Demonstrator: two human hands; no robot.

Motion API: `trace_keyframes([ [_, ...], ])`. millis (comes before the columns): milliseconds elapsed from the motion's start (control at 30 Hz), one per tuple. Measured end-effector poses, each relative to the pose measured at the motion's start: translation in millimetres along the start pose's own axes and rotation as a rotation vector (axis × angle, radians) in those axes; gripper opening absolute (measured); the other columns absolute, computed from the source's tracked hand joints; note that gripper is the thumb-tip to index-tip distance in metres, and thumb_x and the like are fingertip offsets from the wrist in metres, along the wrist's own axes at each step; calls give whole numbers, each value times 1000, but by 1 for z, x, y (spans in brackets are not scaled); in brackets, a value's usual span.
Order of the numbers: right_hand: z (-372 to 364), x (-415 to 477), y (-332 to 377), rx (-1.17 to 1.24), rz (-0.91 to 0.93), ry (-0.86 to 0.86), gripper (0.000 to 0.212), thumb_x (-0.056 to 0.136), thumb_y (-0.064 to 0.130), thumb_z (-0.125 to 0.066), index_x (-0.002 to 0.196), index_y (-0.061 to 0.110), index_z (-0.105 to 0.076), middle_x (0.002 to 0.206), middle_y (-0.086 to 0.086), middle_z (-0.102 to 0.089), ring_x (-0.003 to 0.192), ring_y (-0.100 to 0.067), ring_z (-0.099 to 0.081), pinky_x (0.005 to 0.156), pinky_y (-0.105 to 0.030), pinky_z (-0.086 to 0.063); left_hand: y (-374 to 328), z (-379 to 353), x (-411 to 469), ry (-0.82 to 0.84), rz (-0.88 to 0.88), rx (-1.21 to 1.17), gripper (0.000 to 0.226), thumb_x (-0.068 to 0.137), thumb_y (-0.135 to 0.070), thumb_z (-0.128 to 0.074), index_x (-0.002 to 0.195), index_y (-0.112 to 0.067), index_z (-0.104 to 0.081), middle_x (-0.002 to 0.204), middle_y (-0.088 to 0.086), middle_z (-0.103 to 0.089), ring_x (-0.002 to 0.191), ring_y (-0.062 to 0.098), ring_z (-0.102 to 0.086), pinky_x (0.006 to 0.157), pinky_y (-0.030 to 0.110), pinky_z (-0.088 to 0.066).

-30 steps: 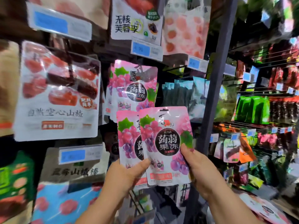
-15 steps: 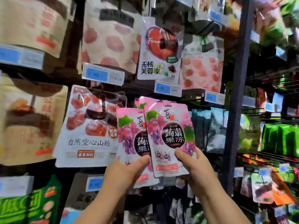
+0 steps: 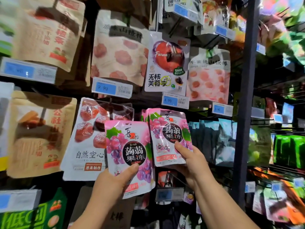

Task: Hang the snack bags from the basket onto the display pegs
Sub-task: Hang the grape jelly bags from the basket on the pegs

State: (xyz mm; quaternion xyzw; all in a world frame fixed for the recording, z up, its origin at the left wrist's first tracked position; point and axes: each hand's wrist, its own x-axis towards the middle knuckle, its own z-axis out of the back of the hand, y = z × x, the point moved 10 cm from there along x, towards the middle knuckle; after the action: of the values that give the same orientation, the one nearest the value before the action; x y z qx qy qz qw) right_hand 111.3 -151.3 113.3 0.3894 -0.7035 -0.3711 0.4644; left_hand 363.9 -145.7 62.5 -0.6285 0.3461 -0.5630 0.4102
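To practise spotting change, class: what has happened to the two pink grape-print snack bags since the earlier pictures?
Both were raised to the hung row of matching pink bags. The left hand then drew its pink grape-print snack bag leftward from behind the right hand's twin bag; they now sit side by side. Each hand holds its bag as before.

body: left grip (image 3: 115,180) | right grip (image 3: 192,160) | both forearms (image 3: 216,202) bare down to frame edge
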Motion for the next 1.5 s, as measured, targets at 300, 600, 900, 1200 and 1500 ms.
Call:
trace_keyframes([
  [300, 0, 17, -9, -122, -74, -41, 26, 90, 24, -71, 105, 3, -70, 103, -17, -75, 99, -36, -71, 92, -58, -54, 3, 10, 5, -30, 6, -47, 18, 74, -36, -81, 83, -21, -74, 74, -4, -76, 77, 20, -69, 64, 27, -47],
  [600, 15, 20, -19, -453, -52, -120, 78, 67, 71, -74, 119, 18, -49, 113, -3, -64, 104, -25, -63, 92, -44, -51, -14, 16, 0, 7, -42, -101, 30, 71, -42, -84, 84, -15, -75, 76, 3, -76, 77, 28, -72, 75, 36, -52],
  [900, -4, -35, 55, -852, 614, -236, 39, 97, 55, -37, 103, 27, -64, 100, 14, -61, 108, -17, -53, 83, -34, -39, -31, -23, 8, 148, -53, -106, 35, 70, -55, -79, 85, -24, -77, 77, -7, -76, 76, 13, -72, 76, 32, -57],
  [1200, -14, -32, 30, -634, 301, 114, 92, 60, 84, -66, 139, 42, -43, 129, 11, -63, 117, -12, -62, 100, -46, -50, -35, -74, 13, 231, -2, -124, 75, 49, -78, -72, 92, -18, -76, 90, 7, -77, 89, 30, -73, 91, 54, -54],
  [1500, 13, -17, 47, -466, 333, 33, 31, 95, 30, -64, 119, 48, -55, 112, 10, -71, 102, -14, -70, 94, -50, -53, -67, -107, 16, 198, -104, 30, 54, 83, -70, -45, 116, -29, -56, 110, -9, -65, 104, 14, -62, 98, 39, -47],
])
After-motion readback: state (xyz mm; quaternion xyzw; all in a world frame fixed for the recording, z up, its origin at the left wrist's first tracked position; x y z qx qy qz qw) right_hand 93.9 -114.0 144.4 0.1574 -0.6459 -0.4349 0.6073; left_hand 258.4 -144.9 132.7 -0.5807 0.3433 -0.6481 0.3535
